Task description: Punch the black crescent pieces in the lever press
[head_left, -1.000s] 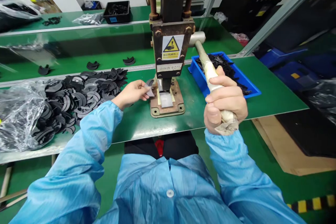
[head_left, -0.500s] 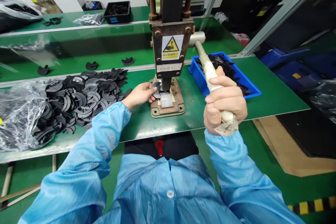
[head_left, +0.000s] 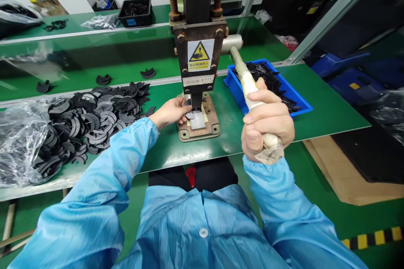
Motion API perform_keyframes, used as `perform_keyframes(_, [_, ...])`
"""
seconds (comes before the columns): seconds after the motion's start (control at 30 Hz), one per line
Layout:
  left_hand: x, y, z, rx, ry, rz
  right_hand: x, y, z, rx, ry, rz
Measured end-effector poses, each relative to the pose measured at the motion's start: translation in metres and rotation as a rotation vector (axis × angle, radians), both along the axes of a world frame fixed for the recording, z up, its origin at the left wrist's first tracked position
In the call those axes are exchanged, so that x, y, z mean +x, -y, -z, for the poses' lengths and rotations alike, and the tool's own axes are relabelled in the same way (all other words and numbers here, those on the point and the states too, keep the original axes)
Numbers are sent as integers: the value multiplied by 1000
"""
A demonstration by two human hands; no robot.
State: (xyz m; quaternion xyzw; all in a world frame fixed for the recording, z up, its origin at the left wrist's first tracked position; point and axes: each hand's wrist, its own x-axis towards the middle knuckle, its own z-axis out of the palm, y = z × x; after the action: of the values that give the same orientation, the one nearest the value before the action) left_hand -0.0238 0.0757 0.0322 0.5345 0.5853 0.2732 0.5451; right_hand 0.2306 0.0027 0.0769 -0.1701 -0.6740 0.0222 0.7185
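My left hand (head_left: 174, 112) pinches a curved black plastic part (head_left: 190, 115) at the base of a hand press (head_left: 202, 29), right beside the ram. Fingers hide much of that part. Under the ram lies a bright metal plate (head_left: 198, 120), fixed on the rusty base (head_left: 211, 117). My right hand (head_left: 268, 122) is wrapped round the taped lever (head_left: 241, 69) of the press, which slants up and away to the pivot. Left of the press spreads a heap of curved black parts (head_left: 94, 119), partly spilling from a clear plastic bag (head_left: 20, 141).
A blue bin (head_left: 304, 111) of thin black pieces stands right of the press. Several curved parts, one of them a black piece (head_left: 147, 73), lie along the back strip. Farther back are a black bin (head_left: 135, 21) and a metal frame post (head_left: 334, 17).
My left hand has turned the black part so that it lies flatter and closer to the ram. The lever stays up in my right hand. The whole view has shifted slightly.
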Motion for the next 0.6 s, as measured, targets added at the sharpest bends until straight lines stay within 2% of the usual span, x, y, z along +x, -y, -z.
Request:
perform_keyframes(0.33, [10, -6, -11, -214, -33, -13, -5, 1, -1, -4, -35, 34])
perform_keyframes(0.6, [7, 7, -10, -188, 20, -102, 0, 3, -3, -10, 14, 21])
